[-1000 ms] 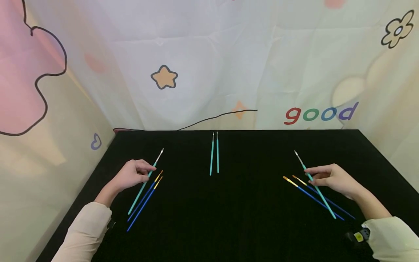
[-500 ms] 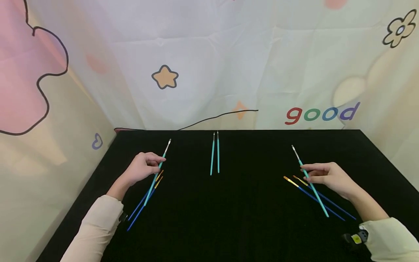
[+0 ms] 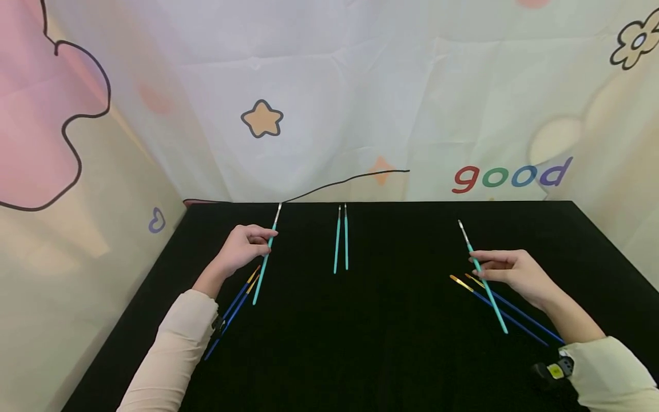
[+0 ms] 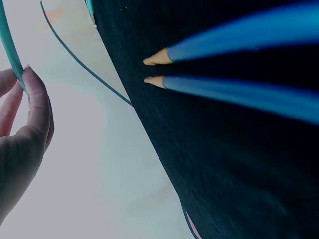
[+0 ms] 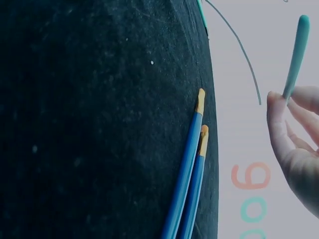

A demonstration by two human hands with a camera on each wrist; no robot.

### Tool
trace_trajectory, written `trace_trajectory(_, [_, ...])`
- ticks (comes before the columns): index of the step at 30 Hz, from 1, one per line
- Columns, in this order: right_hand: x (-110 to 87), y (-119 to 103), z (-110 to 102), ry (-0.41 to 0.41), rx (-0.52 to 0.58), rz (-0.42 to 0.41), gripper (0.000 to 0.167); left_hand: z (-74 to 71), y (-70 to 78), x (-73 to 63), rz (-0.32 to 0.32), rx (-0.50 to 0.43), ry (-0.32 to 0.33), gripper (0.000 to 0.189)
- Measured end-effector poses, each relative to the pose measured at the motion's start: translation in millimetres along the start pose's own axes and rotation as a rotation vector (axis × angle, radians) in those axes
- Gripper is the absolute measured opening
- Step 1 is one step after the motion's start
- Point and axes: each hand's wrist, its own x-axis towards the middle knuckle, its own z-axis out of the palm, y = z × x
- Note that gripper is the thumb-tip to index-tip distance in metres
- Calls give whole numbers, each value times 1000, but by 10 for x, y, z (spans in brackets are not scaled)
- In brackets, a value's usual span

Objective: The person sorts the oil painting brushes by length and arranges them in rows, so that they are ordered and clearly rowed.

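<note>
Between thumb and fingers my left hand (image 3: 241, 247) pinches a teal paintbrush (image 3: 261, 276), its pale bristle tip pointing away from me. In the left wrist view the same teal handle (image 4: 9, 45) rises from the fingertips. My right hand (image 3: 520, 280) pinches another teal paintbrush (image 3: 494, 302), tilted with its tip up and to the left; its handle end (image 5: 298, 52) shows in the right wrist view. Two blue paintbrushes (image 3: 238, 303) lie partly behind the left forearm. Under the right-hand brush lie two more blue paintbrushes (image 3: 507, 315), crossed by it in the head view.
Two teal paintbrushes (image 3: 337, 243) lie side by side at the back middle of the black tabletop (image 3: 360, 343). A printed cloth backdrop (image 3: 329, 114) rises behind the table and at its sides. Each wrist carries a small dark camera (image 3: 553, 371).
My left hand has carried its teal paintbrush forward and to the right, away from the blue pair. The right hand has shifted slightly left and forward with its teal paintbrush.
</note>
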Motion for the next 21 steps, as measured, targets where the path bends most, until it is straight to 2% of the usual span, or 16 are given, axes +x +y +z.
trace_trajectory(5, [15,-18,12,13,28,10,27,66,18,65,3,-10,25,31])
trace_trajectory(10, [28,-33,25,32,77,7,28,112,43,132,1,-41,22,32])
trace_trajectory(21, [78,-26,75,23,87,16,28,150,58,299,-69,-57,-11,35])
